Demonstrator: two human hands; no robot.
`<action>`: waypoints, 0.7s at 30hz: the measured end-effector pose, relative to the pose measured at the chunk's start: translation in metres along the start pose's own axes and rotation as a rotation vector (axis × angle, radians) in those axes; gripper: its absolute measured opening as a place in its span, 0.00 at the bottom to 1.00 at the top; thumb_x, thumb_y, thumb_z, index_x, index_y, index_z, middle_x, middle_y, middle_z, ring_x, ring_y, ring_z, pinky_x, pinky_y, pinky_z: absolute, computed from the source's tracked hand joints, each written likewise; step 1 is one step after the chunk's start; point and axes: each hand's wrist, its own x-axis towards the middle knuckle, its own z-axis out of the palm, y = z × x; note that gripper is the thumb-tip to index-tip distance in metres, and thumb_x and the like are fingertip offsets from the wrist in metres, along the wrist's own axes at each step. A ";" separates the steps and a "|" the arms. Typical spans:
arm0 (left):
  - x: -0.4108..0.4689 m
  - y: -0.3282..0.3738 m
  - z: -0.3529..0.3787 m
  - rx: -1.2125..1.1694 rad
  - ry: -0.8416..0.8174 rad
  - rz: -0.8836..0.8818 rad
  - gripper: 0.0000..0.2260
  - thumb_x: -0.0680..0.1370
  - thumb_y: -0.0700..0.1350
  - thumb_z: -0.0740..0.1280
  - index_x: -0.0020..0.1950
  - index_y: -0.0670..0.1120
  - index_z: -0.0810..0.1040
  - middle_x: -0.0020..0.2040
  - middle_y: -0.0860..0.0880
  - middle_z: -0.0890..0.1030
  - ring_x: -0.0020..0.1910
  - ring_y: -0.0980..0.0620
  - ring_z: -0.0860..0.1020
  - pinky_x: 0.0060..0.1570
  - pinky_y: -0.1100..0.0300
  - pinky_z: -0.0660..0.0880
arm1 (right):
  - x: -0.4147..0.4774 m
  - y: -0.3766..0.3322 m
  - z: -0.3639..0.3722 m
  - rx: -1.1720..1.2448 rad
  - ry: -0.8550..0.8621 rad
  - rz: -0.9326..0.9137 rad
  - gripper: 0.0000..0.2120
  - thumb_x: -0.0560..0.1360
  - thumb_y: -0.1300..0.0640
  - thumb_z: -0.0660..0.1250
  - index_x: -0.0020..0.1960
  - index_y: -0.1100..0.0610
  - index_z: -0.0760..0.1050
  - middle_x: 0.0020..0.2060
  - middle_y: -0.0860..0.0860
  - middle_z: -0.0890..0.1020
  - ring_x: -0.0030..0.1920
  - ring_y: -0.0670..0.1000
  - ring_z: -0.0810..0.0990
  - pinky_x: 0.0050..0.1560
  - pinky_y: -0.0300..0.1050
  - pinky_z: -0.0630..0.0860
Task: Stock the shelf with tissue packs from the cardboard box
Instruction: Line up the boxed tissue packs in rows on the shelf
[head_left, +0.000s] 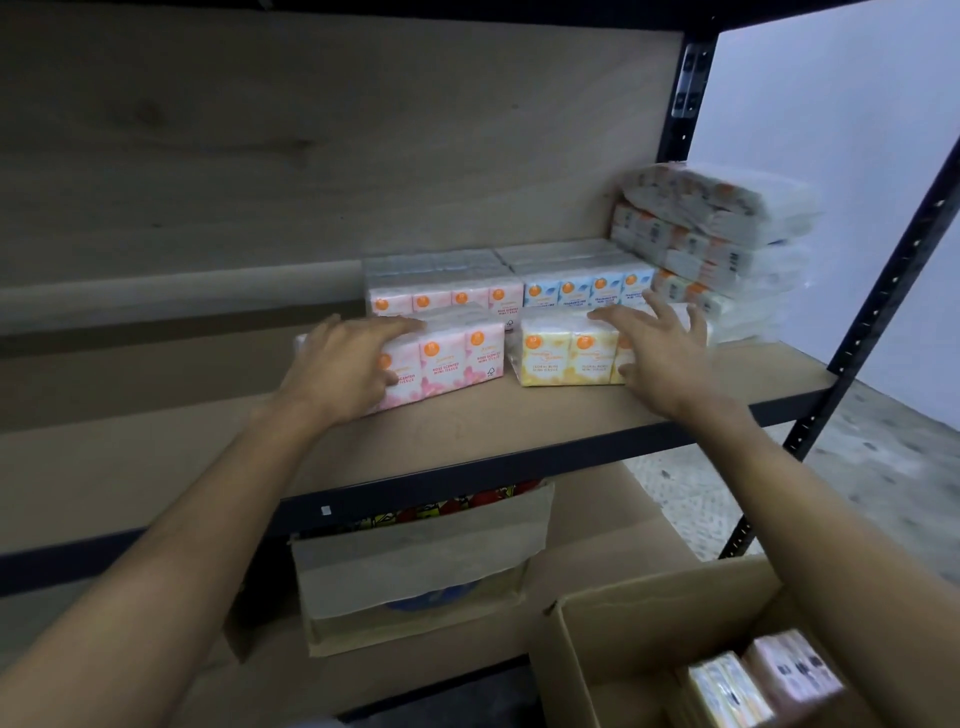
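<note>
A pink tissue pack (457, 358) stands on the wooden shelf (519, 421), and my left hand (343, 369) grips its left end, fingers over the top and thumb on the front. A yellow tissue pack (566, 353) stands to its right; my right hand (654, 338) lies over its right end with fingers spread. Behind them stand another pink pack (447, 296) and a blue pack (587, 288). The cardboard box (623, 623) sits open at the bottom right with more packs (763, 680) inside.
A tilted stack of white wrapped tissue bundles (727, 244) fills the shelf's right end by the black upright (893, 280). Under the shelf stands a second carton (415, 566) with colourful goods. The shelf's left part is bare wood.
</note>
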 end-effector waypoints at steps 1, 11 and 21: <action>-0.002 0.005 0.004 0.005 0.034 -0.006 0.31 0.74 0.47 0.71 0.75 0.57 0.64 0.75 0.50 0.67 0.72 0.46 0.66 0.72 0.45 0.57 | -0.003 -0.007 0.004 -0.017 0.019 0.020 0.32 0.73 0.59 0.67 0.72 0.42 0.61 0.75 0.48 0.64 0.78 0.56 0.50 0.72 0.68 0.43; 0.000 0.016 0.034 0.066 0.204 -0.076 0.24 0.78 0.54 0.65 0.73 0.57 0.67 0.74 0.49 0.69 0.72 0.46 0.66 0.70 0.45 0.57 | 0.003 -0.021 0.026 0.167 -0.010 0.171 0.35 0.72 0.42 0.70 0.74 0.41 0.58 0.77 0.52 0.57 0.77 0.59 0.44 0.69 0.76 0.47; 0.029 0.015 0.045 -0.038 0.228 0.001 0.22 0.74 0.52 0.70 0.68 0.57 0.74 0.70 0.51 0.74 0.69 0.49 0.71 0.68 0.46 0.62 | 0.025 0.012 0.036 0.237 -0.005 0.094 0.36 0.70 0.43 0.72 0.74 0.41 0.61 0.76 0.51 0.60 0.77 0.57 0.48 0.71 0.72 0.51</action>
